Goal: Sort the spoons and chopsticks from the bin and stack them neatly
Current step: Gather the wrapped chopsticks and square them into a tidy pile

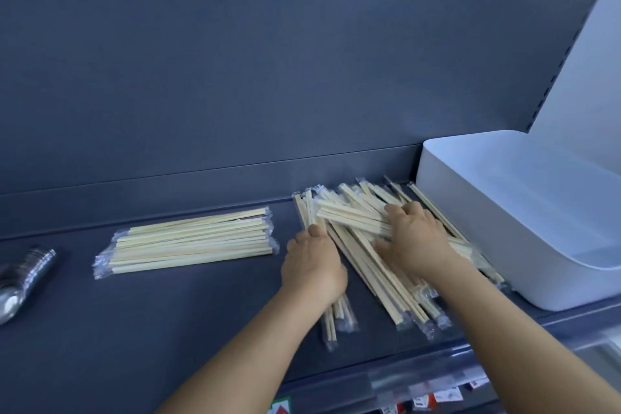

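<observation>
While price tags lined the front lip of the shelf nearest the camera, both forearms reached up and away over it toward the work. Just past the lip, a few wrapped chopsticks poked out from under the left hand, which lay knuckles up on them with fingers curled; whether it truly gripped them could not be told. The right hand sat a little farther in, fingers bent down onto the loose heap of chopsticks, closing on a small bunch that lay crosswise on top.

That heap mattered most for the next move. Its sticks ran mostly front to back, slanting away to the left, while the tidy stack lay well to the left of both hands with its long axis running left to right along the shelf. Any bunch lifted would probably need turning about a quarter to match, and the left hand was the nearer one to carry it across.

Farther left, at the frame edge, a nested row of shiny spoons rested on the shelf. The white bin stood to the right, touching the heap, against the dark back panel.
</observation>
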